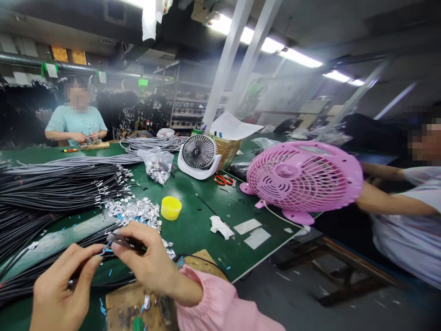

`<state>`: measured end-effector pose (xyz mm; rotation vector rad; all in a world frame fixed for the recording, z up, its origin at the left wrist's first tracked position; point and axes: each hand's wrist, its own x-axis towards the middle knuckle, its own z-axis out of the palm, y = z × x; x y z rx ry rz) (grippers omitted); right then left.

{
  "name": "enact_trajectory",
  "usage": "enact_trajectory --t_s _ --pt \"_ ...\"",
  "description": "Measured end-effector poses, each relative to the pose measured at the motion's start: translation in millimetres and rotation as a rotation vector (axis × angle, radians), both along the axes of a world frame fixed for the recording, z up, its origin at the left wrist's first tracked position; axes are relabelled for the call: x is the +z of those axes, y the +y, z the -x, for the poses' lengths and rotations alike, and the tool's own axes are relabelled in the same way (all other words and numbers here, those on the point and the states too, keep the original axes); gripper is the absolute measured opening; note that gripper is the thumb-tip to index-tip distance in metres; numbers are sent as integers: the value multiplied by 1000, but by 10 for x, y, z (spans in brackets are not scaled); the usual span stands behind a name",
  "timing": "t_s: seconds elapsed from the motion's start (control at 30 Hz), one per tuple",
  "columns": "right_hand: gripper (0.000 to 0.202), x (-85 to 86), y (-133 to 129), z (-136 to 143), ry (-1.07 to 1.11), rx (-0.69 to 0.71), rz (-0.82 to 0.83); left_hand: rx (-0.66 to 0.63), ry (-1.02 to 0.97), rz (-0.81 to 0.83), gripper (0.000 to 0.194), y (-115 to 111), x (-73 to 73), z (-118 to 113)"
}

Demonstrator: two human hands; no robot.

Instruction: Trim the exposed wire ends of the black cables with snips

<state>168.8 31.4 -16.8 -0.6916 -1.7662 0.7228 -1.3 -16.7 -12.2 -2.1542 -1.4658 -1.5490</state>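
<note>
In front of me my left hand (pixel 67 285) pinches the end of a cable, where a thin blue strand (pixel 108 246) shows between the two hands. My right hand (pixel 148 257) is closed around a dark tweezers-like tool (pixel 129 242); its tip touches or nearly touches the strand, and its exact kind is partly hidden by the fingers. Below the hands lies a worn wooden board (pixel 120 303) with a green-handled thing (pixel 138 323) on it. Bundles of black cables (pixel 51 188) run in from the left, beside a heap of silver foil scraps (pixel 136 211).
On the green table (pixel 193 207) stand a yellow cup (pixel 171 208), a small white fan (pixel 200 156) and a pink fan (pixel 303 177). Orange-handled scissors (pixel 223 179) and a plastic bag (pixel 156 165) lie near. One person sits across; another is at right.
</note>
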Motion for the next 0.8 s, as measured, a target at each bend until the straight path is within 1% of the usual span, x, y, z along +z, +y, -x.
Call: enact_trajectory --t_s 0.07,0.1,0.17,0.23,0.33,0.43,0.5,0.57,0.7,0.8 --pt "17 3 11 11 -32 -41 -18 10 79 -61 23 0 -44 3" --pt "17 -10 17 11 -48 -57 -27 24 117 -108 23 -1 -67 8" --pt "11 -61 31 2 -82 -68 -52 50 193 -186 25 -5 -121 35" --pt "7 -130 42 -13 -92 -55 -71 58 242 -232 28 -14 -189 80" --pt "5 -220 53 -35 -68 -45 -46 89 233 -256 31 -24 -293 139" --pt "8 -253 55 -47 -31 -54 -13 116 199 -249 27 -23 -337 138" --pt "9 -245 52 -49 -15 -42 -8 126 167 -239 22 -20 -313 105" --pt "10 -225 48 -47 -9 -28 -10 140 157 -245 19 -19 -248 59" --pt "9 -184 47 -34 13 -31 -35 84 256 -288 20 -21 -100 -6" --pt "9 -180 54 -36 31 -10 -39 60 273 -278 21 -23 -76 -8"
